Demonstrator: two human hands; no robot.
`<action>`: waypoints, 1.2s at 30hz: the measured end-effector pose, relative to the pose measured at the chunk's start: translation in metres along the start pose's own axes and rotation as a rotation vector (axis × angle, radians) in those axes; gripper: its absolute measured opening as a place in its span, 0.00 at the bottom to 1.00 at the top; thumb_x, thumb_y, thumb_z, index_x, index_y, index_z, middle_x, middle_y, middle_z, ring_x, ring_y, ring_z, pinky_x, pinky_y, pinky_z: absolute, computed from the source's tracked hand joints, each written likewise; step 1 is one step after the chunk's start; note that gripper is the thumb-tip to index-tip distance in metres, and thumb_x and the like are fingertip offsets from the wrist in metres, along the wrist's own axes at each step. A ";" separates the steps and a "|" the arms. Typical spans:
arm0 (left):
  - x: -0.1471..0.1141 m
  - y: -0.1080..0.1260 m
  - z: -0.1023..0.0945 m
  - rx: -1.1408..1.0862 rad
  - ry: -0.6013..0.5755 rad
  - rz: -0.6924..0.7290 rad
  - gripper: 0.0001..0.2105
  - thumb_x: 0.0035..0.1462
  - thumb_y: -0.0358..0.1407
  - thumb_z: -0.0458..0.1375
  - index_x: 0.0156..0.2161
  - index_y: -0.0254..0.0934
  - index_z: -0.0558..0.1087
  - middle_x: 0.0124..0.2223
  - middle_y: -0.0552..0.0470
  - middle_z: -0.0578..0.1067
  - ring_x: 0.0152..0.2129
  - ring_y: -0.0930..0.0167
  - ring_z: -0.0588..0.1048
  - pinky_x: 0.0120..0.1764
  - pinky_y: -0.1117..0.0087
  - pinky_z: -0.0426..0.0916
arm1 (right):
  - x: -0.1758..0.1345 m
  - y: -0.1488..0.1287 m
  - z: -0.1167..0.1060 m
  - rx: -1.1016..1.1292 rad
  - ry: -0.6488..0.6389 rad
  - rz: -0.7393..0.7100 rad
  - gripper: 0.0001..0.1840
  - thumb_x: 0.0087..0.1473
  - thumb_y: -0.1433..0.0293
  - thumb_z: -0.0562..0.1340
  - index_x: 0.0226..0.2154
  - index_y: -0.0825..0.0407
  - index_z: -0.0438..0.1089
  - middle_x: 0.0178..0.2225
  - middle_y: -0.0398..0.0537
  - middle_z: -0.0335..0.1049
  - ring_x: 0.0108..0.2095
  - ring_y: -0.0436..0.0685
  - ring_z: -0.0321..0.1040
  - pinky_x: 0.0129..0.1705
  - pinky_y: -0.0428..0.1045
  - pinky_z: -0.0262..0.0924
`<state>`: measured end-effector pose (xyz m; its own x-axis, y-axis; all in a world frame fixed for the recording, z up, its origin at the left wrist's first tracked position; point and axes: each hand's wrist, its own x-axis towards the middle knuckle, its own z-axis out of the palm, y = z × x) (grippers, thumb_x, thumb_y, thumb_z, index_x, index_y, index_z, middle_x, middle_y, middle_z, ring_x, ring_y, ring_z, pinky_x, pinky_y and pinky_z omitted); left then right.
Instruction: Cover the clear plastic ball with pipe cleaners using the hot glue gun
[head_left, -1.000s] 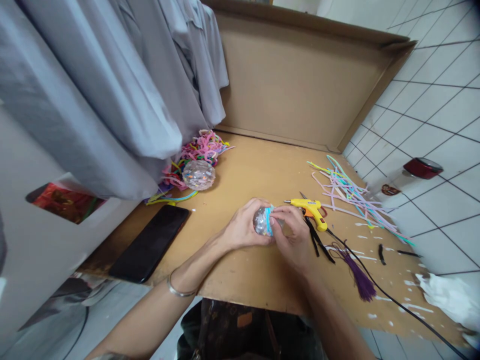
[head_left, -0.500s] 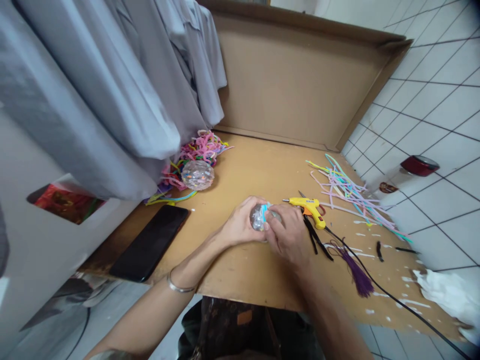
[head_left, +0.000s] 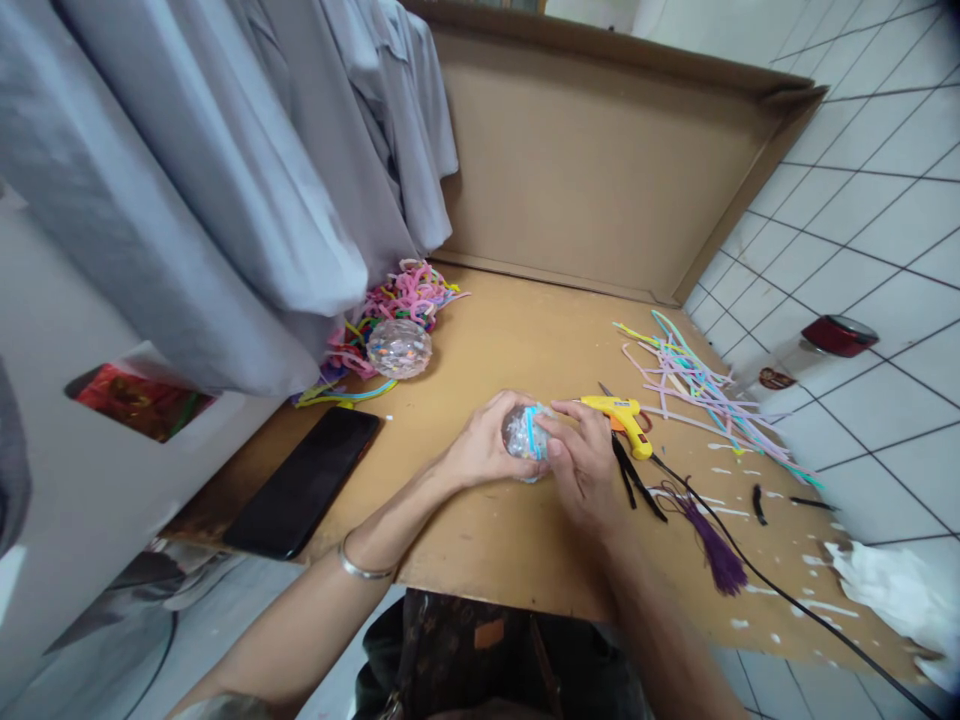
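My left hand is curled around a clear, bumpy plastic ball with a bright blue pipe-cleaner-like strip running across it. On the ball's right side rest the thumb and fingertips of my right hand, near the strip; the other fingers are bent and partly overlap. Both hands are just above the tabletop. Close to the right hand's fingers lies a yellow glue gun, its nozzle partly behind them. A second clear ball with coloured specks stands farther back on the left.
Coloured pipe cleaners are heaped at the left, with more strands on the right. A black phone lies at the front left. Purple thread, a black cord, white tissue and a red-lidded bottle are at the right.
My right hand has drawn back slightly to the right and its fingers have loosened. More of the ball and the blue strip now shows. My left hand keeps its hold.
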<state>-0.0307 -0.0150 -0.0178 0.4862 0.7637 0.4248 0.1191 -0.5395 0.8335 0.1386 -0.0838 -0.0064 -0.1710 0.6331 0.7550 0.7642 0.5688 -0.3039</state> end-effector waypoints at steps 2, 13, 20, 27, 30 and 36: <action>0.000 0.000 0.000 -0.004 -0.006 -0.010 0.30 0.37 0.37 0.71 0.48 0.40 0.69 0.49 0.47 0.75 0.45 0.61 0.75 0.49 0.59 0.71 | 0.002 -0.004 0.000 0.010 0.001 0.003 0.15 0.65 0.68 0.52 0.47 0.46 0.73 0.48 0.52 0.70 0.49 0.60 0.68 0.50 0.60 0.62; 0.000 -0.001 -0.001 -0.015 -0.019 -0.028 0.30 0.37 0.37 0.70 0.49 0.38 0.69 0.48 0.47 0.75 0.45 0.60 0.75 0.49 0.59 0.71 | 0.006 -0.011 -0.001 0.123 -0.079 0.128 0.18 0.67 0.68 0.51 0.45 0.46 0.77 0.47 0.51 0.71 0.48 0.58 0.67 0.51 0.59 0.61; 0.000 -0.001 0.000 -0.029 -0.009 -0.044 0.30 0.37 0.39 0.72 0.48 0.38 0.69 0.50 0.46 0.74 0.47 0.61 0.75 0.50 0.60 0.70 | -0.001 -0.006 -0.001 0.282 -0.013 0.316 0.20 0.68 0.62 0.49 0.46 0.44 0.76 0.49 0.50 0.69 0.52 0.59 0.66 0.54 0.58 0.62; 0.000 -0.001 -0.001 -0.039 -0.014 -0.038 0.29 0.38 0.39 0.71 0.48 0.38 0.69 0.49 0.46 0.75 0.45 0.61 0.75 0.49 0.60 0.70 | 0.001 -0.005 -0.002 0.169 -0.040 0.231 0.19 0.68 0.64 0.50 0.47 0.44 0.75 0.49 0.51 0.69 0.52 0.59 0.66 0.54 0.59 0.60; 0.000 0.001 -0.001 -0.025 -0.011 -0.052 0.29 0.38 0.40 0.71 0.48 0.37 0.69 0.47 0.47 0.75 0.43 0.62 0.76 0.47 0.60 0.71 | 0.002 -0.007 0.001 0.061 -0.014 0.087 0.17 0.67 0.67 0.50 0.45 0.46 0.75 0.46 0.50 0.70 0.48 0.59 0.67 0.51 0.58 0.59; -0.002 -0.004 -0.001 -0.024 -0.019 -0.019 0.28 0.39 0.37 0.68 0.49 0.39 0.68 0.49 0.46 0.75 0.46 0.61 0.75 0.49 0.60 0.70 | 0.000 -0.006 0.011 -0.184 0.037 -0.060 0.13 0.65 0.68 0.52 0.43 0.48 0.71 0.45 0.52 0.72 0.47 0.60 0.67 0.49 0.58 0.56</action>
<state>-0.0326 -0.0141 -0.0213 0.5000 0.7670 0.4022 0.1076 -0.5158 0.8499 0.1273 -0.0816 -0.0113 -0.1989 0.5793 0.7905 0.8549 0.4970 -0.1491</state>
